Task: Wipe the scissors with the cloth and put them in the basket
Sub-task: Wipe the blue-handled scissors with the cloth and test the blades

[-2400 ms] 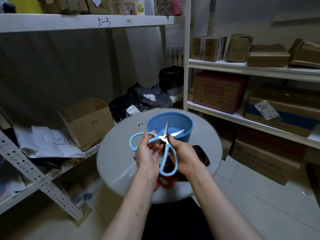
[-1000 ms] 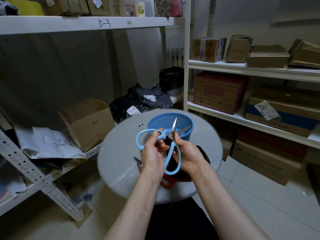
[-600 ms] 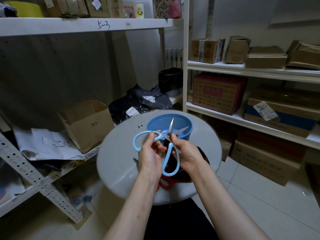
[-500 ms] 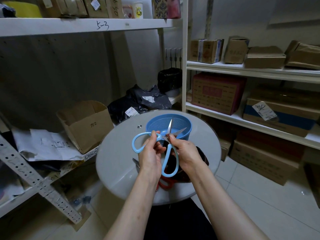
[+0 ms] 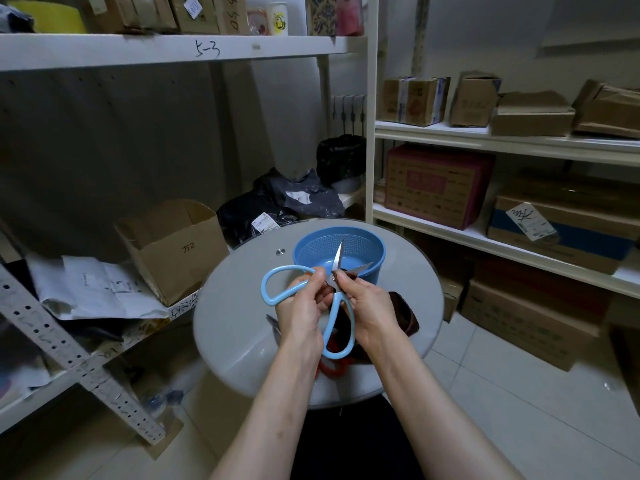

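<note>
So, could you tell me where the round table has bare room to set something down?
The table is bare on its left, between rim, blue basket and left hand. A narrow strip lies right of the basket. Crowded near the hands: blue scissors held, dark cloth and red scissors beneath.

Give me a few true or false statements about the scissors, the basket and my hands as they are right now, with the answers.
The scissors have their blades apart. True.
The basket stands on the round table. True.
The scissors lie inside the basket. False: the left hand and the right hand hold them above the table.
The scissors' handles are red. False: they are light blue.
</note>
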